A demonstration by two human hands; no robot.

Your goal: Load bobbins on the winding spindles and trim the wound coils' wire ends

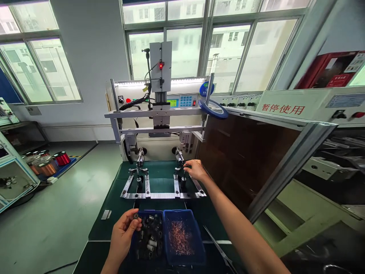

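My left hand [123, 233] is near me, just left of a blue bin of small dark bobbins [149, 239], pinching one small black bobbin [136, 216] between fingertips. My right hand [194, 169] reaches forward to the right-hand spindle [179, 156] of the winding machine, its fingers pinched together on something small that I cannot make out, above a dark part on the right fixture [183, 182]. The left spindle [140, 156] stands with no hand near it.
A second blue bin [182, 238] holds copper wire scraps. A metal frame [162, 195] lies on the green mat. Scissors [219, 249] lie at the right. A brown panel [245, 160] walls the right side. Copper wire spools [47, 161] sit on the floor at left.
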